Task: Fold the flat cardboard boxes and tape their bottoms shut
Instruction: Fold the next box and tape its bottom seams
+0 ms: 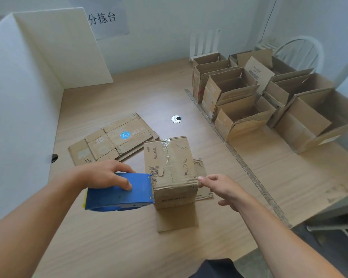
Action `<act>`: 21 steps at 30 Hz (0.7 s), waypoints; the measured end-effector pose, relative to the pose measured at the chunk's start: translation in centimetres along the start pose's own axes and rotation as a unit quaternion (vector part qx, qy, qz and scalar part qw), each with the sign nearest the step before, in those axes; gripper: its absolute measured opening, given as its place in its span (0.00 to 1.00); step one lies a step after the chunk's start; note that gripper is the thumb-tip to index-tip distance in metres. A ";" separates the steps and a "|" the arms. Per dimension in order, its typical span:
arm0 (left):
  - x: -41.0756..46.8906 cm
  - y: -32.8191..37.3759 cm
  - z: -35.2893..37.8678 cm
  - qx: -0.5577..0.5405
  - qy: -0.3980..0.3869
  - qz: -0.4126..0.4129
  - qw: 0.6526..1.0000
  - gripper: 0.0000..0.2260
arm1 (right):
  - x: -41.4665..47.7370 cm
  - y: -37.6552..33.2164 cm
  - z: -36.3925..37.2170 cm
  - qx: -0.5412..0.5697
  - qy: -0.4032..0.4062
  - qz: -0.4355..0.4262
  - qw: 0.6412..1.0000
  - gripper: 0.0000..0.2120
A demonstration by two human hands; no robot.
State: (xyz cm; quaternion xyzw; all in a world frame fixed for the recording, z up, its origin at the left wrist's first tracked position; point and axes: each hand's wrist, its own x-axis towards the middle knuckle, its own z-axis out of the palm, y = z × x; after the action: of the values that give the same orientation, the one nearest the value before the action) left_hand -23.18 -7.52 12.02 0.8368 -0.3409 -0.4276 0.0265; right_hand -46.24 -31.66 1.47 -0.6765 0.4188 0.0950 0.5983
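Cardboard box (170, 171): upturned at the centre of the counter (109, 237), with clear tape along its top seam. Left grip (107, 173) is curled round the blue tape dispenser (119, 191), whose nose is against the box's near-left edge. Right grip (221, 187) has loose fingers, its thumb touching the box's right edge.

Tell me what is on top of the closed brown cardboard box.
A strip of clear tape runs along the closed brown cardboard box's seam, beside a barcode; the left hand's blue plastic tape dispenser meets its edge. Its shut top hides the inside.
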 end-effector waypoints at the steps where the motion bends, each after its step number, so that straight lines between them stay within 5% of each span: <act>1: 0.0 0.0 0.0 0.002 0.000 -0.002 1.000 0.15 | 0.1 0.2 0.2 -0.003 0.008 -0.001 1.000 0.15; 8: -0.1 -0.1 0.3 0.020 0.010 -0.011 1.000 0.14 | 0.0 2.1 2.2 -0.058 0.132 -0.146 0.979 0.07; 21: -0.3 0.0 0.3 0.013 0.004 -0.011 1.000 0.18 | 0.1 1.1 1.6 -0.176 0.096 -0.237 0.951 0.12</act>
State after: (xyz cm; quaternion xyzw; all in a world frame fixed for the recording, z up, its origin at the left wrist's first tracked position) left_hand -23.56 -7.27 12.07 0.8426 -0.3372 -0.4197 0.0126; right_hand -46.25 -30.19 0.18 -0.8568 0.2783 -0.0424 0.4321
